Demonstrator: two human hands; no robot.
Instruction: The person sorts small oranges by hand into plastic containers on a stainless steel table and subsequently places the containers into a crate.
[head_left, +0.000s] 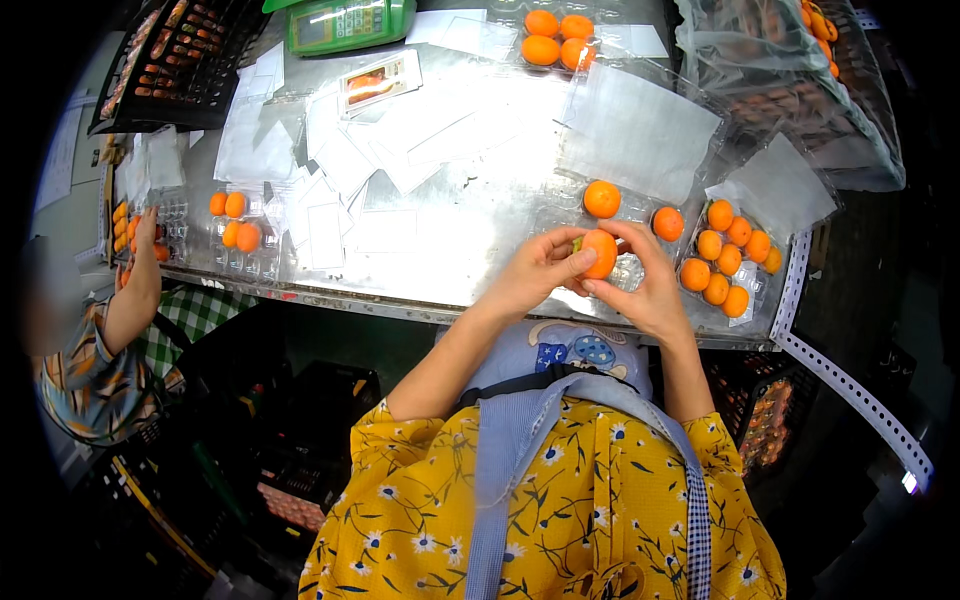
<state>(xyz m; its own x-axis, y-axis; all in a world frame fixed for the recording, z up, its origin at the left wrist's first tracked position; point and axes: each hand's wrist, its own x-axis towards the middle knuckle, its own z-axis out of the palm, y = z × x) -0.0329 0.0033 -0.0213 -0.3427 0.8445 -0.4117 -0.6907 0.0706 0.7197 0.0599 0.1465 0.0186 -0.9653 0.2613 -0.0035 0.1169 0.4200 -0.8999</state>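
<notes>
Both of my hands meet over the table's front part, around one orange fruit with a green calyx, which looks like a persimmon. My left hand pinches its left side, the thumb lying across the front. On the other side, the fingertips of my right hand touch the fruit at the top and bottom. Just beyond them is a clear plastic clamshell tray, partly hidden by my hands. Single fruits sit by it, one behind and one to the right.
To the right, a clear tray holds several fruits. Another filled tray stands at the back, near a green scale. White paper slips cover mid-table. A bag-lined crate borders the right; a co-worker's arm reaches in at left.
</notes>
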